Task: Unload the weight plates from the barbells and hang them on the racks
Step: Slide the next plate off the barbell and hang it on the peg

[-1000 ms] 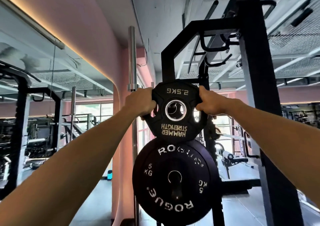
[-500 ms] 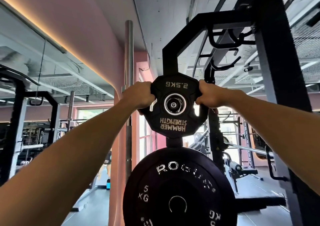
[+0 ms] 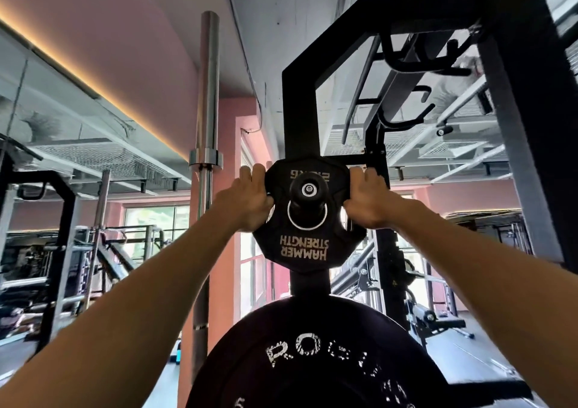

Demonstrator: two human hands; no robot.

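Both hands hold a small black weight plate (image 3: 308, 220) threaded onto the rack's storage peg (image 3: 308, 192)

The plate, printed upside down with "HAMMER STRENGTH", hangs on the black rack upright (image 3: 301, 116), and the peg's round end cap pokes out through its steel-ringed centre hole. The left hand (image 3: 247, 199) grips the plate's left edge, fingers curled over the rim and thumb in front; the right hand (image 3: 369, 199) grips the right edge the same way. Just below the small plate on the same upright sits a larger black plate (image 3: 316, 357) marked "ROGUE"; whether the two touch cannot be told. Left of the small plate, beyond the left hand, a steel barbell (image 3: 207, 144) stands upright near the pink wall (image 3: 131, 38)
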